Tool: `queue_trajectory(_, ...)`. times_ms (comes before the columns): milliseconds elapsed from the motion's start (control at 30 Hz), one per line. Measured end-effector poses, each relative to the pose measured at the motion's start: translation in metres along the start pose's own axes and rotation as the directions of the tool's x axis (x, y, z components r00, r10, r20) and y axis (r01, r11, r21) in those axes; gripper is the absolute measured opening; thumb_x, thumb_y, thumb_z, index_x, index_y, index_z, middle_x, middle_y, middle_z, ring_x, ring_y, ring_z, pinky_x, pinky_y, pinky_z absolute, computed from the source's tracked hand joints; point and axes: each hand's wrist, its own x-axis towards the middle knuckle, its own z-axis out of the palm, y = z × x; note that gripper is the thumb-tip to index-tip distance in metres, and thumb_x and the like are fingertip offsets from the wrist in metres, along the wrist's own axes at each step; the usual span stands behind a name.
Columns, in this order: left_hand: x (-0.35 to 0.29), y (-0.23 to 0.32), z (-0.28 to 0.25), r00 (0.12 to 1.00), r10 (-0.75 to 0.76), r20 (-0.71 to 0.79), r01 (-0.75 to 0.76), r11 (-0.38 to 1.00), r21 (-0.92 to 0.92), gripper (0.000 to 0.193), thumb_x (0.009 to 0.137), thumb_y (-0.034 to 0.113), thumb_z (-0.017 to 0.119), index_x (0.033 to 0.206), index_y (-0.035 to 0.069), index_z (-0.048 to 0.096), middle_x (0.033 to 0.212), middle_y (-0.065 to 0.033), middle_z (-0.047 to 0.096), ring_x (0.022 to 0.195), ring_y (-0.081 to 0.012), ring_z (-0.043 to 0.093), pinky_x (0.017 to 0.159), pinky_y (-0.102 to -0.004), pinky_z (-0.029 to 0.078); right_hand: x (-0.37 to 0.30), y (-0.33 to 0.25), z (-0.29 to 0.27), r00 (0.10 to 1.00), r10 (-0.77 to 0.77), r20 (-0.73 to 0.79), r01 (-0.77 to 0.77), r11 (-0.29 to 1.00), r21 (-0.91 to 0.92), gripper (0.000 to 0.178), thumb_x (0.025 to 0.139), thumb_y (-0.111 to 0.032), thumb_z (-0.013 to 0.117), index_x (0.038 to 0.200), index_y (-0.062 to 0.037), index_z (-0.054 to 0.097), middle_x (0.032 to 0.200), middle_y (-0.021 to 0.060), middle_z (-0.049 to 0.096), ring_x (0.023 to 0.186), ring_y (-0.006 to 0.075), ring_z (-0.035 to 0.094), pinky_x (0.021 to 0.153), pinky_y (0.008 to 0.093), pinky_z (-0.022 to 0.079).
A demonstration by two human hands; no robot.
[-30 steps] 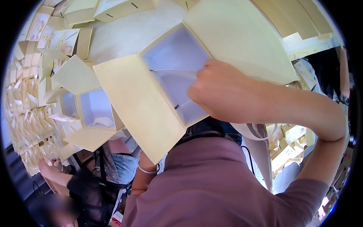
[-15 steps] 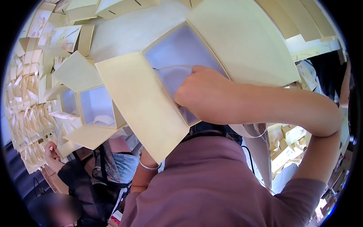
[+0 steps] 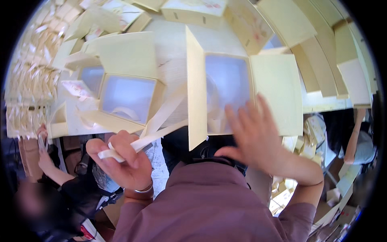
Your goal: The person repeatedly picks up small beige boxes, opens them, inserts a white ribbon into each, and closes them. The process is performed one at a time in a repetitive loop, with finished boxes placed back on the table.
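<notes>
An open cream box (image 3: 228,74) with a pale lining stands on the table before me, its two flaps spread left and right. My left hand (image 3: 123,163) is closed to the left of it, near the table's front edge. White ribbon (image 3: 163,132) wraps the fingers there and stretches, in two strands, up to the box's left flap. My right hand (image 3: 258,139) hangs over the near right corner of the box, fingers spread and slightly blurred, holding nothing. Whitish ribbon also shows faintly inside the box.
Another open box (image 3: 129,94) with a ribbon loop inside stands left on the white table (image 3: 173,56). More cream boxes (image 3: 197,14) line the back and right. Rows of ribboned pieces (image 3: 30,80) fill the far left. Another person's hand (image 3: 42,137) is at left; an arm (image 3: 354,141) at right.
The box has turned upright and sits flat. My right hand has come out of it and opened. My left hand has appeared from behind the flap, pulling ribbon out to the left.
</notes>
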Motion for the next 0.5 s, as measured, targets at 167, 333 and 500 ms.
queue_trajectory(167,0.008,0.039,-0.054,0.864,0.364,-0.349,-0.289,0.924,0.249,0.014,0.092,0.019,0.038,0.081,0.011,0.032,0.052,0.0033,0.022,0.05,-0.0059,0.024,0.046,-0.0198,0.023,0.002,-0.006,0.039,0.994,-0.002,0.111,-0.004,0.999,0.055,0.043,0.064,-0.034,0.066,0.089,-0.0003,0.053,0.062,0.0073,0.047,0.061,0.0261,0.052,0.077,0.0395,0.043)
queue_trajectory(333,-0.025,0.036,-0.143,0.842,0.046,-0.537,0.129,0.95,0.284,0.011,0.091,0.017,0.039,0.085,0.007,0.042,0.058,0.0054,0.024,0.05,-0.0021,0.023,0.047,-0.0165,0.022,-0.018,0.02,0.027,0.872,-0.489,0.0,0.487,0.869,0.09,0.028,0.06,-0.024,0.062,0.076,-0.0038,0.052,0.058,0.0041,0.045,0.057,0.0216,0.05,0.07,0.0355,0.046)
queue_trajectory(500,-0.01,0.02,-0.132,0.99,0.101,-0.097,0.058,0.337,0.94,0.061,0.067,0.014,0.07,0.12,0.004,0.04,0.112,-0.0124,0.045,0.111,-0.0249,0.04,0.09,-0.035,0.037,-0.013,0.029,0.02,0.725,-0.68,0.108,0.688,0.713,-0.134,0.019,0.07,-0.021,0.055,0.079,-0.0047,0.053,0.065,0.003,0.051,0.067,0.0192,0.055,0.079,0.0339,0.045)
